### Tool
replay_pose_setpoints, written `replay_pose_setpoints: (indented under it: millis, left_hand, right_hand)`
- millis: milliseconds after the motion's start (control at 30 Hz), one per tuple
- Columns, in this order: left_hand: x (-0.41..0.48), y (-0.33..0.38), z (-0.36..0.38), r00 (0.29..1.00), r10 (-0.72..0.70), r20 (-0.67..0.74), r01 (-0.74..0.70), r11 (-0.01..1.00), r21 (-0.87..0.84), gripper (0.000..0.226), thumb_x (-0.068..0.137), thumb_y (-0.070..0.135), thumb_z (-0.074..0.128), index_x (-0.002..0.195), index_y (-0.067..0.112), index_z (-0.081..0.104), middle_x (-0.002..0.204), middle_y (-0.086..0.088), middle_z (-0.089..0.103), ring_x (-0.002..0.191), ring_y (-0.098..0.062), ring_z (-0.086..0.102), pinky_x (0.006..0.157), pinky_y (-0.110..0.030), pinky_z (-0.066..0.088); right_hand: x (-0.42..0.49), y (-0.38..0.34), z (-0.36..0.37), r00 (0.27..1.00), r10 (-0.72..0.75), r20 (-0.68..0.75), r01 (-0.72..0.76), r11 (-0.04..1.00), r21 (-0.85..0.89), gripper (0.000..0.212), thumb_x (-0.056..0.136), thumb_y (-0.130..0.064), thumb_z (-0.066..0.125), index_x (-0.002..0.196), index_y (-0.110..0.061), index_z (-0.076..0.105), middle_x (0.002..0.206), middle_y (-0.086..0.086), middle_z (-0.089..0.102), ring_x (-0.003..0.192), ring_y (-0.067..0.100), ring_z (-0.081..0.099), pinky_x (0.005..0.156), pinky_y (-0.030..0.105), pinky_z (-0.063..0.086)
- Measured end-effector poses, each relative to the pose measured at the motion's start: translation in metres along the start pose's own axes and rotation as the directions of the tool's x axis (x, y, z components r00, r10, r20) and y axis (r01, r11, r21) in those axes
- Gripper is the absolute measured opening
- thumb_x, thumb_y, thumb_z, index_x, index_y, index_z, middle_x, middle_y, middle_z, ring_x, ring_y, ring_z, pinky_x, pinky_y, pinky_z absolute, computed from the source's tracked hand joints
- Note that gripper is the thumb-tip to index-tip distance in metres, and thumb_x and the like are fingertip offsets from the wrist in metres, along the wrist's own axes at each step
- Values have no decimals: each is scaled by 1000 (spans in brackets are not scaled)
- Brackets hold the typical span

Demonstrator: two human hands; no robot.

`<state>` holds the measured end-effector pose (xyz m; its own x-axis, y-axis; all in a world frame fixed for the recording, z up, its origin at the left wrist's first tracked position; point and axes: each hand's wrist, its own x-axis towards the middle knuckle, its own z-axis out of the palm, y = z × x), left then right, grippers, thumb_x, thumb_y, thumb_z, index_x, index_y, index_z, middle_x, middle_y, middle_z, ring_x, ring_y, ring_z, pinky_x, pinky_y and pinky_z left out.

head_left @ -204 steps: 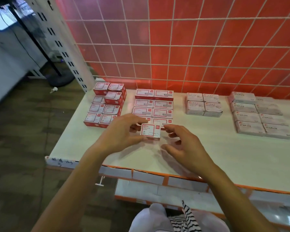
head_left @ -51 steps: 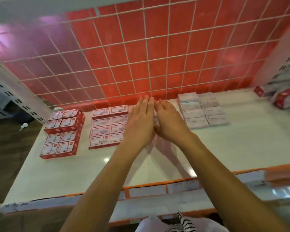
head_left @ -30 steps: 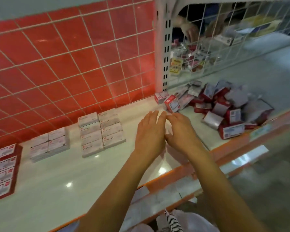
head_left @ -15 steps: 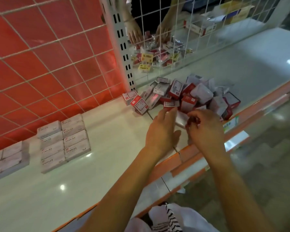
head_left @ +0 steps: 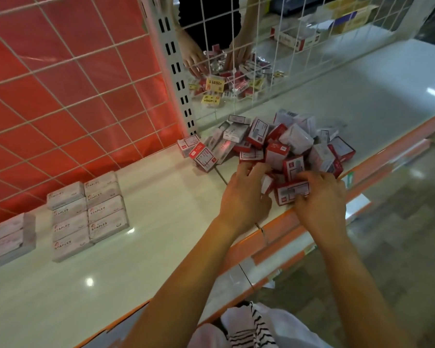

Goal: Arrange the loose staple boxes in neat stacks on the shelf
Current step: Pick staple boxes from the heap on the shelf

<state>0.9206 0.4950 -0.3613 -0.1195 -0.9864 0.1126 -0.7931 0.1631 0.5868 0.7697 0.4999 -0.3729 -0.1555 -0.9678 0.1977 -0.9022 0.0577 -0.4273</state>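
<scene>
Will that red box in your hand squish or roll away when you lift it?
Probably no squishing: the red box shows sharp, straight edges in the right hand, so it looks stiff. Its flat sides shouldn't roll. The pile behind it lies jumbled, with boxes leaning, so neighbours may slide when it is lifted out.

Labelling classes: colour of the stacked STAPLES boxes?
Pale grey-white. STAPLES boxes show best in head view.

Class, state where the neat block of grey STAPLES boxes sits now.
In the head view, the grey STAPLES block lies left on the shelf, near the red grid wall, well left of the loose pile.
</scene>
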Motion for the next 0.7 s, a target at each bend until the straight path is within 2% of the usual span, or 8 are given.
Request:
replay_pose_setpoints:
  millis: [100, 167, 233, 333, 433, 500, 600, 700]
  left_hand:
    - [-8, -5, -6, 999, -51, -13, 48, 984, -174, 44, 66, 4, 65, 103, 24, 51, 109, 6, 47, 93, -14, 51, 67, -20, 40]
    - [-13, -11, -11, 991, -124, -53, 113, 977, -183, 37, 69, 9, 67, 94, 28, 48, 96, 13, 47, 90, -9, 46, 68, -22, 40]
    - [-20, -17, -17, 979, -200, -46, 188, 963, -191, 43, 73, 18, 71, 105, 31, 46, 101, 14, 49, 97, -9, 46, 74, -22, 43]
    - [-29, -28, -29, 976, -219, 9, 216, 958, -190, 60, 81, 22, 69, 131, 33, 39, 125, 12, 48, 110, -7, 46, 90, -22, 41]
    - [-36, -37, -45, 963, -263, 53, 269, 941, -205, 55, 83, 4, 64, 130, 29, 47, 130, 9, 49, 118, -10, 48, 91, -18, 37]
    - [-37, -41, -54, 959, -277, 68, 284, 946, -157, 50, 82, 3, 63, 125, 27, 51, 129, 6, 52, 116, -12, 49, 89, -18, 38]
    - [-41, -41, -59, 966, -235, 107, 243, 968, -66, 48, 80, 19, 69, 124, 26, 50, 123, 6, 53, 104, -10, 49, 83, -20, 40]
    - [-45, -39, -54, 977, -196, 87, 202, 978, -55, 57, 76, 36, 72, 127, 28, 46, 120, 7, 52, 108, -13, 51, 85, -23, 42]
  right_hand:
    - [3, 1, 0, 999, 10, 51, -12, 999, 34, 40, 73, -5, 63, 111, -13, 66, 111, 14, 61, 105, 36, 51, 86, 32, 33]
    - [2, -5, -2, 997, -6, 80, -3, 995, 102, 34, 73, -7, 66, 107, -12, 67, 107, 15, 61, 101, 34, 53, 83, 33, 39]
    - [0, -12, -3, 993, -37, 108, 20, 988, 155, 31, 76, -9, 68, 106, -12, 67, 106, 14, 59, 95, 30, 56, 77, 31, 41]
    - [-3, -21, 0, 991, -60, 122, 37, 983, 179, 30, 78, -13, 71, 108, -11, 67, 110, 15, 54, 90, 28, 57, 74, 27, 39]
    - [-3, -24, 2, 989, -73, 126, 50, 984, 173, 30, 81, -18, 71, 110, -12, 67, 113, 16, 53, 92, 29, 58, 79, 32, 45]
    - [-1, -26, 1, 985, -79, 153, 49, 980, 191, 30, 82, -19, 70, 111, -13, 67, 115, 17, 52, 95, 31, 58, 83, 35, 47]
    - [-2, -32, 1, 981, -92, 172, 57, 979, 198, 29, 84, -19, 68, 113, -12, 66, 117, 16, 53, 98, 28, 56, 78, 23, 35]
    - [-2, -38, 0, 975, -120, 185, 80, 974, 210, 35, 84, -19, 69, 118, -12, 64, 120, 15, 54, 95, 26, 59, 76, 21, 31]
